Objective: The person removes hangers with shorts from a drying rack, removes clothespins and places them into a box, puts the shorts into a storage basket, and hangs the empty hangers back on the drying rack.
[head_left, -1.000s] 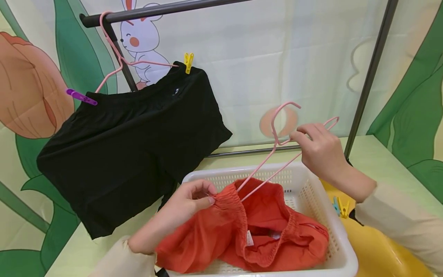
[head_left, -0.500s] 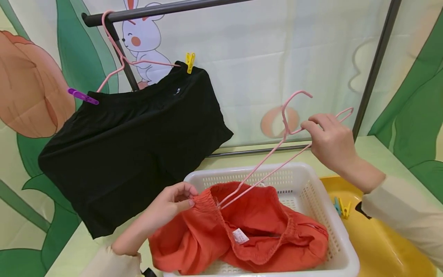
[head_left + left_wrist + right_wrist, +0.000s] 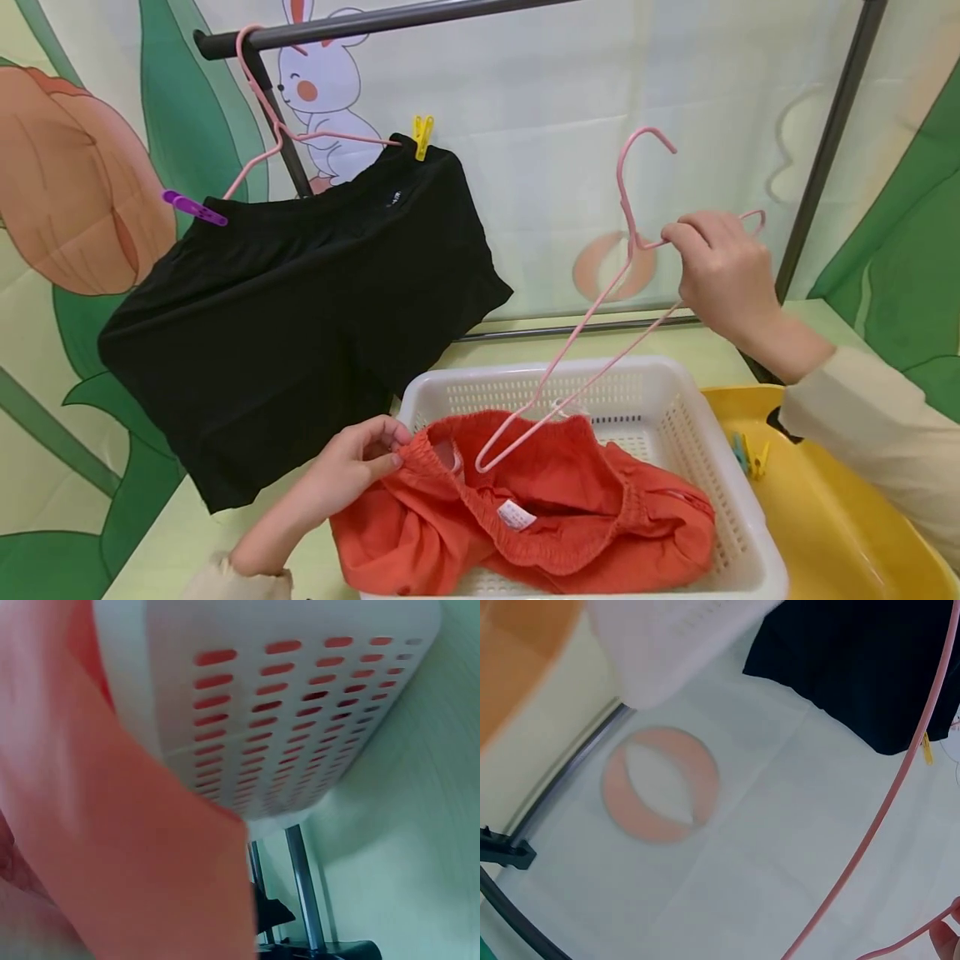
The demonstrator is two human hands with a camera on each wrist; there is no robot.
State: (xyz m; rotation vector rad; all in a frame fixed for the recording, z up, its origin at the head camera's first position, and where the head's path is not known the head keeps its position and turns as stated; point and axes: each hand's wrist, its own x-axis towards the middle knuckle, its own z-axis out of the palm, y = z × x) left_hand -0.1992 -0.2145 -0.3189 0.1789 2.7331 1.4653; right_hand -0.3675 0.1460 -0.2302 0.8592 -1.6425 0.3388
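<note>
Red-orange shorts (image 3: 450, 533) with a gathered elastic waistband and a white label lie in a white perforated basket (image 3: 750, 533), part hanging over its left side. My left hand (image 3: 348, 467) pinches the left end of the waistband between thumb and fingers. A pink wire hanger (image 3: 577, 329) slants down across the waist opening, its lower end inside it. My right hand (image 3: 723, 271) grips the hanger's upper arm near the hook. In the left wrist view the shorts' cloth (image 3: 157, 847) hangs beside the basket wall (image 3: 255, 622). The right wrist view shows the hanger wire (image 3: 877, 825) and fingertips at the edge.
Black shorts (image 3: 300, 333) hang from another pink hanger (image 3: 277, 125) on a dark rail (image 3: 390, 22), with a purple clip (image 3: 195, 208) and a yellow clip (image 3: 422, 137). A yellow tub (image 3: 840, 492) with small clothespins (image 3: 757, 458) stands right of the basket.
My right hand and the hanger have moved up and right, and the hanger's lower end now shows in the waist opening. My left hand has drawn the waistband left and downward.
</note>
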